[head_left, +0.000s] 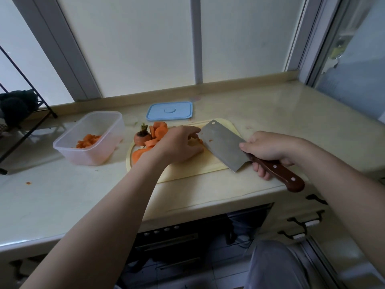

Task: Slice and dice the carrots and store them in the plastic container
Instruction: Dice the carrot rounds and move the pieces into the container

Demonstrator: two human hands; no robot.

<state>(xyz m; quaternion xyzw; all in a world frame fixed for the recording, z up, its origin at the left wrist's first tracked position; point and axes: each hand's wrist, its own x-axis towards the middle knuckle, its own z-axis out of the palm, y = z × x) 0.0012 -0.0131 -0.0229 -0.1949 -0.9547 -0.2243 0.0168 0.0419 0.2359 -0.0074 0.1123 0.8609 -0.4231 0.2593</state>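
Left grip [181, 144] clawed over carrot pieces [200, 140] on board [187, 172], right grip [270, 151] clenched on cleaver [225, 147] handle just beside; judged stiff, light, slick, apt to roll: pin from above, flat side down, fingertips tucked.

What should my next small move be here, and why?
Probably chop down with the cleaver in the right hand through the carrot pieces under the left hand: the blade sits beside them, and uncut slices wait on the cutting board.
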